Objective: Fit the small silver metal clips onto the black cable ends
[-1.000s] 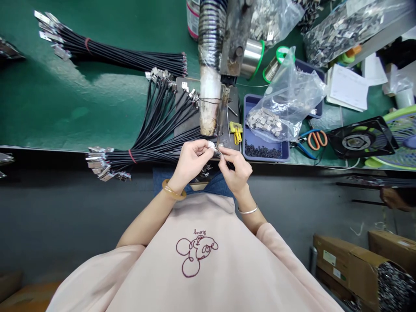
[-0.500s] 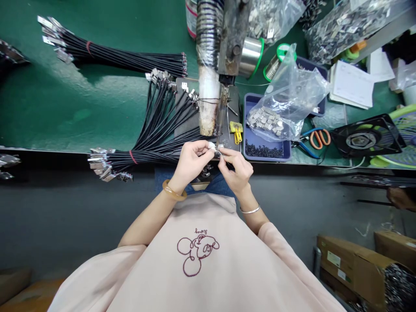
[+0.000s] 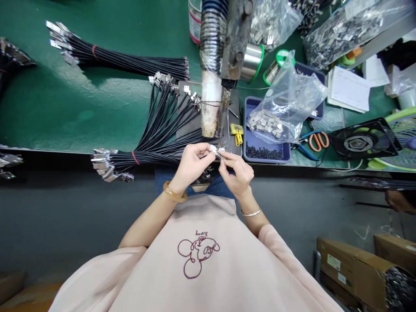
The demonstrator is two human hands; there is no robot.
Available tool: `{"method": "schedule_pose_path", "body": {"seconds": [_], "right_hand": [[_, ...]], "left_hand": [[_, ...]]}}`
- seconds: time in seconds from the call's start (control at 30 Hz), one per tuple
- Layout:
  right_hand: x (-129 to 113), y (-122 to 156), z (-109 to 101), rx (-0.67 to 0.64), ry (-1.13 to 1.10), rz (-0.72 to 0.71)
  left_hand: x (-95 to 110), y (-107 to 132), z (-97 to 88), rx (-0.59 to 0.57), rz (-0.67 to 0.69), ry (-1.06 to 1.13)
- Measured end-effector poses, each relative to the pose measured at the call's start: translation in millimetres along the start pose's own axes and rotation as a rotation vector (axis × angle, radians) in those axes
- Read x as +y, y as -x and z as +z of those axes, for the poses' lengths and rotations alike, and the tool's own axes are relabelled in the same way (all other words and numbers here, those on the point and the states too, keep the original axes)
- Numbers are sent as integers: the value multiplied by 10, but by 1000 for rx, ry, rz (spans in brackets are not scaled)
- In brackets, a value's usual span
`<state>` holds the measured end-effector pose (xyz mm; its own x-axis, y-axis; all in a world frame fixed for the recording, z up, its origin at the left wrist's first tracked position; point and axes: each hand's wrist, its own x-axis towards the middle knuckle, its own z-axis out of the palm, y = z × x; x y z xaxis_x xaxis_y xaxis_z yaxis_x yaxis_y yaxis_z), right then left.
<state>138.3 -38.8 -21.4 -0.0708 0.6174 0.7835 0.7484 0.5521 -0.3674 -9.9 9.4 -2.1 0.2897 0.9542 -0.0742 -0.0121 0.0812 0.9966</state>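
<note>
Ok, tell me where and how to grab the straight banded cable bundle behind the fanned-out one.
Probably grip the straight cable bundle around its middle, right of the red band, from above, near side: it's slim there; metal connectors spread at its left end, and the fanned-out bundle crowds its right.

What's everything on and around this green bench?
Bench: one, green, upper half
Cable bundles: several, black, left
Hose: one, silver-white, top centre
Spools: two, silver, right of hose
Trays: two, blue, right
Parts bags: several, clear, upper right
Hand tools: count unclear, orange-blue, right
Square fan: one, black, right
Paper stack: one, white, right
Cardboard boxes: several, brown, lower right
Small pieces: count unclear, whitish, at fingertips
Shirt: one, pale pink, bottom
Left hand: one, bare, centre
Right hand: one, bare, centre
</note>
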Motion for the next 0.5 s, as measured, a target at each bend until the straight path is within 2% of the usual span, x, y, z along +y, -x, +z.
{"method": "schedule_pose_path", "body": {"seconds": [0.07, 0.13, 0.27, 0.33, 0.4, 0.5], "right_hand": [[-16, -17, -21, -7, -13, 14], [-35, -38, -46, -10, -40, 87], [-69, -83, -84, -84, -215, 437], [-82, -106, -91, -138, -296, 563], [-93, -128, -92, -154, -314, 594], [-105, -150, -88, -144, -282, 556]], "left_hand": [[0, 16, -4, -9, 9, -16], [-7, 35, -5, -15, 19, -53], [-28, 67, 3, 19, 32, -81], [-35, 75, 8, 45, 38, -79], [-39, 77, 10, 61, 45, -93], [-41, 67, 10, 72, 49, -102]]}}
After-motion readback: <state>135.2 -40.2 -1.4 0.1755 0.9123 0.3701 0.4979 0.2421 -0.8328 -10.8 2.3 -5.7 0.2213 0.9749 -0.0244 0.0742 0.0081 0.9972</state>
